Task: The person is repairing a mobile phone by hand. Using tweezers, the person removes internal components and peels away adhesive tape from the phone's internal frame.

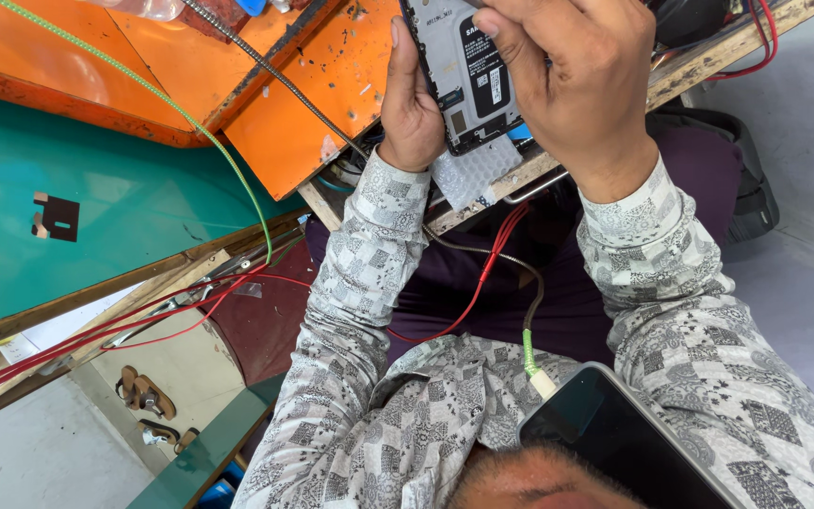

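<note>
An opened smartphone with its back cover off shows a grey inner frame and a dark battery. My left hand grips its left edge, thumb up along the side. My right hand closes over the phone's right side and top, fingers curled over the battery area. The phone is held above the edge of an orange workbench. A piece of bubble wrap lies just under the phone.
A second phone with a dark screen rests at my chest, plugged into a green-white cable. Red wires hang below the bench. A braided cable crosses the orange top. Sandals lie on the floor at lower left.
</note>
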